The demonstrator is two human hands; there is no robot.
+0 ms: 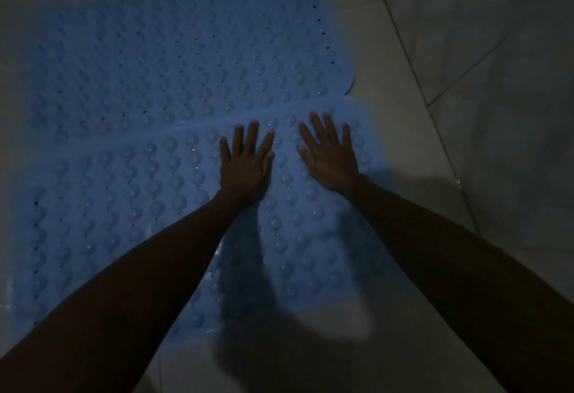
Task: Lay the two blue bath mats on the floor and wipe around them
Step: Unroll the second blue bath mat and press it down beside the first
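On a dim tiled floor [403,50], the far blue mat [174,50] meets the near blue mat [124,206], on which the left hand [245,162] and right hand [330,156] press flat, fingers spread, best worked outward to seat it; no containers are visible.

Not much to see on the person, honestly. Two bare forearms come in from the bottom corners with no sleeves showing up to the frame edge. The left hand [245,164] and right hand [330,156] are bare too: no gloves, rings, watch or bracelet that the dim light lets anyone make out. Nails look short.
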